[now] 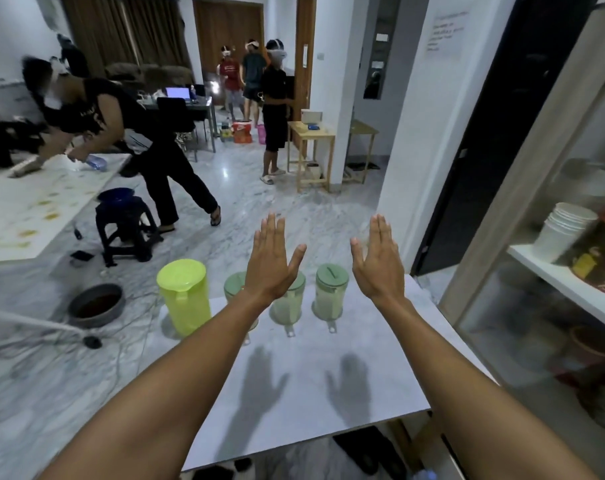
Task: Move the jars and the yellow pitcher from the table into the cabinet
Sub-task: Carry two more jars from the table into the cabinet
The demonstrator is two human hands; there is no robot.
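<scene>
A yellow pitcher (184,296) with a lid stands at the far left of the small grey table (304,403). To its right stand three clear jars with green lids: the left jar (234,287) and middle jar (289,304) are partly hidden behind my left hand (272,258), the right jar (330,291) shows fully. My right hand (377,259) hovers just right of that jar. Both hands are flat, fingers spread, held above the table and holding nothing. The cabinet (550,271) with a glass door stands to the right.
On the cabinet shelf (567,285) sit stacked white cups (562,230) and other items. A dark round pan (96,304) and cables lie on the floor left of the table. A dark stool (124,223), a white table (34,209) and several people are further back.
</scene>
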